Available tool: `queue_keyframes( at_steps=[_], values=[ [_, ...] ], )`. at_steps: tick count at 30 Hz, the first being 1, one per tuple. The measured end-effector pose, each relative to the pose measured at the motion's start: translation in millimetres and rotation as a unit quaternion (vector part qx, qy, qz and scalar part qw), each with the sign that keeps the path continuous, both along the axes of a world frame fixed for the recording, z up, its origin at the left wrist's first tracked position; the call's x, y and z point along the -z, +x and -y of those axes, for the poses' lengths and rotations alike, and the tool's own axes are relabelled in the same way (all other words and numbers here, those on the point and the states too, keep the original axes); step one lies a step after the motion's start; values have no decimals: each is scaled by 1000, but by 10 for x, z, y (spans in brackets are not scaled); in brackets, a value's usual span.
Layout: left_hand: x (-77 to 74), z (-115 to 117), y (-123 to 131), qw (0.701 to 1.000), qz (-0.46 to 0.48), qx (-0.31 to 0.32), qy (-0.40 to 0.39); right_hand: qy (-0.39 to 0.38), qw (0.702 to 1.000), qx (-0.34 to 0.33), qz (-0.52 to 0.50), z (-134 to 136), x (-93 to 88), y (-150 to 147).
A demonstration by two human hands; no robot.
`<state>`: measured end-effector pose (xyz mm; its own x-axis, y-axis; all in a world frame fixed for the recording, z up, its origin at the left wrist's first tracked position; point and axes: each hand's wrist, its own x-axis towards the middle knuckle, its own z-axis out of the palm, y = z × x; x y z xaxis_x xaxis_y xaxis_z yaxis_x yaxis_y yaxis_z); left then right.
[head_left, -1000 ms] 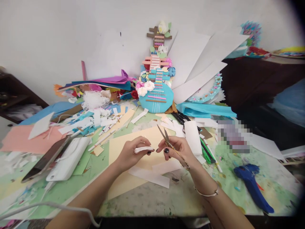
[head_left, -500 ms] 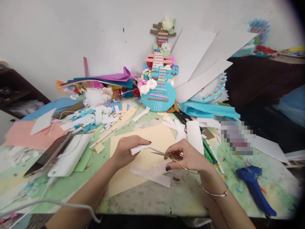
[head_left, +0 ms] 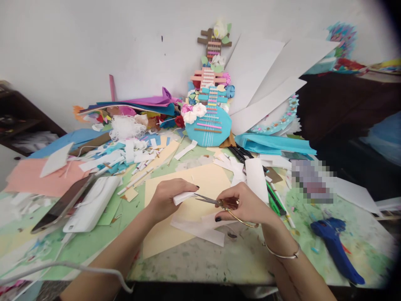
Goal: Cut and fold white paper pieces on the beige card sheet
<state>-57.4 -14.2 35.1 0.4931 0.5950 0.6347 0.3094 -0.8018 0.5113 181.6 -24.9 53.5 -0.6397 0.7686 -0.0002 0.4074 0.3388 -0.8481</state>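
Note:
My left hand (head_left: 166, 198) is closed on a folded white paper strip (head_left: 183, 196), held just above the table. My right hand (head_left: 247, 205) grips gold-handled scissors (head_left: 219, 204), whose blades point left and meet the end of the strip. Under both hands lie a cream paper sheet (head_left: 188, 209) and loose white paper pieces (head_left: 200, 230). A thin bangle sits on my right wrist.
A blue glue gun (head_left: 336, 248) lies at the right. A phone (head_left: 61, 205) and a white power bank (head_left: 92, 205) lie at the left. A paper guitar model (head_left: 208, 121) stands against the wall among coloured sheets, scraps, white boards and pens (head_left: 275, 200).
My right hand swung the scissors from pointing up to pointing left, blades onto the strip. My left hand kept its hold on the strip, shifting slightly.

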Motion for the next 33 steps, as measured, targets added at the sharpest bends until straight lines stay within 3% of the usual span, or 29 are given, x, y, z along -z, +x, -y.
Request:
queue_keyframes(
  at_steps=[33],
  values=[
    [8,0,19,1000,-24,-18,3,21,999,4,35,7,5,-20]
  ],
)
